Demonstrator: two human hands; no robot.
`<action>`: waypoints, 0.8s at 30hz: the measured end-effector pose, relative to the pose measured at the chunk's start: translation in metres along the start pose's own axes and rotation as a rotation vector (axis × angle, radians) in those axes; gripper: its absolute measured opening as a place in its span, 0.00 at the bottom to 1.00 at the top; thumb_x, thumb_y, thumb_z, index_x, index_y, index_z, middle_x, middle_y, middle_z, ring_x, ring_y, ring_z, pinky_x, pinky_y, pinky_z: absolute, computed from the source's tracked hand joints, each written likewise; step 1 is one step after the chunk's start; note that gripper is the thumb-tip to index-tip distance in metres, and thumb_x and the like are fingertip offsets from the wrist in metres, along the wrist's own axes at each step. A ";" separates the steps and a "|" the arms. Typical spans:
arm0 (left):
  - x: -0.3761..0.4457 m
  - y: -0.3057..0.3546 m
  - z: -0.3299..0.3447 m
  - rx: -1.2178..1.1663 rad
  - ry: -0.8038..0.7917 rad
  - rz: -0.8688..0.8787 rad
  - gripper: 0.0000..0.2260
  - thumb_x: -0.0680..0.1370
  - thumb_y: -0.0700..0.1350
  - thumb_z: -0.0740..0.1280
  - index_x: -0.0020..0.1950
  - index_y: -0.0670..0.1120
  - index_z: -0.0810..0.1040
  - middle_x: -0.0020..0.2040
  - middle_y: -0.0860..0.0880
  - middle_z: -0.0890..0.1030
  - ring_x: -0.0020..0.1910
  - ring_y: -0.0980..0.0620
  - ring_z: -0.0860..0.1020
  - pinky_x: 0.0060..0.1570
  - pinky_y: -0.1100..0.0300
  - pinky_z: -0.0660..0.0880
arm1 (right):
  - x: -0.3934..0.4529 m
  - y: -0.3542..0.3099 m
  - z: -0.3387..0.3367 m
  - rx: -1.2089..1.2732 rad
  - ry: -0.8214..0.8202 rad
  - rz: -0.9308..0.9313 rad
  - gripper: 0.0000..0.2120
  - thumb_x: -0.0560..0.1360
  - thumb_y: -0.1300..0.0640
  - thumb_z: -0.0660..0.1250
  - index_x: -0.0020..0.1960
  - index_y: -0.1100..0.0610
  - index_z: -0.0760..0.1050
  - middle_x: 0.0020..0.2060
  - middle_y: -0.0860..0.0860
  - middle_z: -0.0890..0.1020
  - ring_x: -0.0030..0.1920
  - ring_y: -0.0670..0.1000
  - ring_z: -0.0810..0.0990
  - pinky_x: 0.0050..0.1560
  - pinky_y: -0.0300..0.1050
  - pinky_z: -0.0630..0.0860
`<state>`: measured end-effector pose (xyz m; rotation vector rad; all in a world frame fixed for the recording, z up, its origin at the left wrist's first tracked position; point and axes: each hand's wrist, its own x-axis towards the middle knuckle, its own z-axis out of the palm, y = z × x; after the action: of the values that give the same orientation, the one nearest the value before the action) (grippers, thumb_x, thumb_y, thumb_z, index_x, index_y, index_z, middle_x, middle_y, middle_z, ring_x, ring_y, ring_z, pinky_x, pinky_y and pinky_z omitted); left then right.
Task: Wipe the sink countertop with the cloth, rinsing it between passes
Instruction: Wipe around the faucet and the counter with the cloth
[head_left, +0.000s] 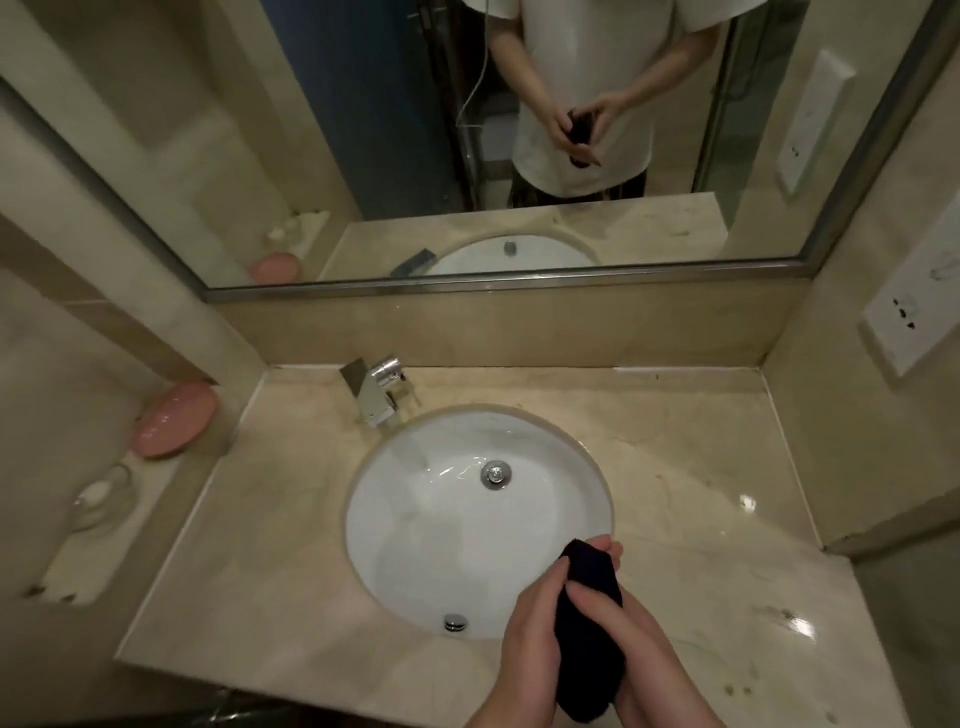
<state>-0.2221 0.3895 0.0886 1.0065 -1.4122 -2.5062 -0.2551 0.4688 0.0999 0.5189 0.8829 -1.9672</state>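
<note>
A dark navy cloth (587, 634) is bunched lengthwise between both my hands, over the near right rim of the white oval sink (441, 519). My left hand (530, 629) grips its left side. On the right, my right hand (623, 618) wraps it, fingertips showing past the cloth's far end. The beige marble countertop (701, 467) surrounds the basin. A chrome faucet (379, 389) stands at the back left, and water streams from it into the basin.
A pink soap dish (174, 418) and a clear glass dish (101, 499) sit on a lower ledge at the left. A wall mirror (467, 130) rises behind the counter. A white wall socket (909, 306) is on the right wall. Dark smudges (779, 616) mark the counter's right front.
</note>
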 end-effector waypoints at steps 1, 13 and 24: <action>-0.006 0.005 -0.002 0.000 0.010 0.013 0.17 0.83 0.44 0.57 0.58 0.44 0.85 0.60 0.43 0.83 0.64 0.50 0.79 0.66 0.56 0.71 | -0.004 0.002 0.004 -0.064 -0.075 -0.006 0.22 0.70 0.55 0.79 0.61 0.60 0.79 0.55 0.55 0.85 0.48 0.51 0.86 0.40 0.44 0.84; -0.031 0.058 -0.085 -0.002 0.118 0.203 0.14 0.79 0.55 0.67 0.64 0.56 0.81 0.62 0.54 0.83 0.64 0.56 0.79 0.65 0.55 0.71 | 0.025 0.051 0.091 -0.136 -0.257 -0.165 0.41 0.45 0.47 0.88 0.57 0.56 0.85 0.59 0.58 0.83 0.59 0.55 0.83 0.60 0.49 0.80; -0.012 0.082 -0.200 0.160 0.259 0.079 0.06 0.77 0.49 0.73 0.44 0.47 0.85 0.39 0.48 0.87 0.39 0.54 0.85 0.37 0.65 0.77 | 0.062 0.154 0.140 -0.436 -0.109 -0.106 0.29 0.70 0.56 0.73 0.71 0.56 0.73 0.56 0.52 0.85 0.55 0.49 0.85 0.52 0.39 0.80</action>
<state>-0.1141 0.2020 0.0886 1.2248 -1.5546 -2.1435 -0.1571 0.2746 0.0929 0.1132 1.2465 -1.8012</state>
